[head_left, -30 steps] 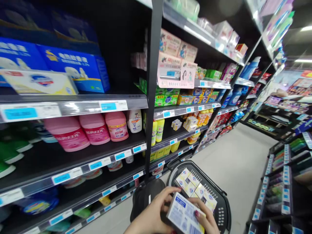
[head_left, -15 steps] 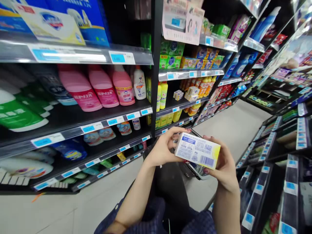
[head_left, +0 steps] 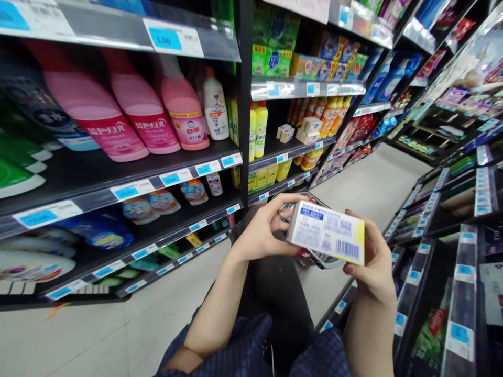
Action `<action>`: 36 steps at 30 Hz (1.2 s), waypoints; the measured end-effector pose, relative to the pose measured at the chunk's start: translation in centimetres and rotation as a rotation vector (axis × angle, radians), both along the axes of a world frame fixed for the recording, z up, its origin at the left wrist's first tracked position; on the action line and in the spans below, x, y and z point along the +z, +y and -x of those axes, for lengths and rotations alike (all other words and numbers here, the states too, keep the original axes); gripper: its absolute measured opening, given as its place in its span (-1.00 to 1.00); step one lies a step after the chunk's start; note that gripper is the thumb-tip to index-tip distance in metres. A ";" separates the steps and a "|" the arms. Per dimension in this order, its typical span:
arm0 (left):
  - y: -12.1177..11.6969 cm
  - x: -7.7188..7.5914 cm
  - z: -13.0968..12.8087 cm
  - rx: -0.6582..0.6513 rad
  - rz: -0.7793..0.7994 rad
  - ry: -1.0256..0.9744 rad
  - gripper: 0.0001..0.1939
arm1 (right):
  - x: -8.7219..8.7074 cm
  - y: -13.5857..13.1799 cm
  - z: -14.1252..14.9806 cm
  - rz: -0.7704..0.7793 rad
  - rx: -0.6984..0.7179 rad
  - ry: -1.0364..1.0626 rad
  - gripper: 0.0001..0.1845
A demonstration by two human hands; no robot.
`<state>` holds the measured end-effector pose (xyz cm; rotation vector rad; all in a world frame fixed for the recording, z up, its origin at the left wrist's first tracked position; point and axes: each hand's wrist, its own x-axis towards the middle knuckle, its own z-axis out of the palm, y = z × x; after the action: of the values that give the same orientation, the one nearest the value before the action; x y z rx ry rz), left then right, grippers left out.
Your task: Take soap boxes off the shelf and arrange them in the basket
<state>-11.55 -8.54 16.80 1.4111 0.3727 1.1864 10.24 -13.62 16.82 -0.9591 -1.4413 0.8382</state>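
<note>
Between my two hands is a small white and yellow soap box (head_left: 328,233), its printed face with a barcode turned up toward me. My left hand (head_left: 267,228) grips the box's left end, thumb below and fingers curled behind; a ring shows on one finger. My right hand (head_left: 371,259) closes round the yellow right end, thumb at the lower corner. Behind and below the box, a dark shopping basket (head_left: 324,259) is partly hidden by the box and my hands.
On the left shelf stand pink bottles (head_left: 112,128) and a white bottle (head_left: 216,107). Yellow bottles (head_left: 260,128) and small stacked boxes (head_left: 308,131) fill the shelf beyond. Low racks (head_left: 416,283) line the right side. A pale tiled aisle floor (head_left: 361,180) runs ahead.
My view has shifted closer to the shelves and downward. The box and both hands have moved slightly right in view, and the box is tilted a little more; both hands still hold it.
</note>
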 end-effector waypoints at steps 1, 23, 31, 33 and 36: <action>0.0 0.0 0.0 0.010 0.030 0.023 -0.22 | -0.2 0.2 -0.2 0.028 0.002 -0.001 -0.17; 2.4 -3.5 -3.7 -0.724 0.720 -0.022 -0.34 | -1.3 2.6 -0.6 0.118 -0.192 0.061 -0.66; 1.8 -4.0 -6.0 -0.950 0.813 -0.242 -0.28 | 0.0 2.7 -0.9 0.152 -0.230 0.044 -0.62; 1.4 -3.7 -6.4 -0.885 0.777 -0.260 -0.25 | -0.3 2.5 -1.0 0.161 -0.231 0.062 -0.64; 0.3 -2.9 -7.0 -0.628 0.680 -0.237 -0.24 | -0.9 2.2 -1.1 0.135 -0.213 0.085 -0.61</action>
<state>-4.54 -8.21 13.86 0.6955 0.1212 0.6034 11.31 -11.42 15.92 -1.1431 -1.1975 0.8156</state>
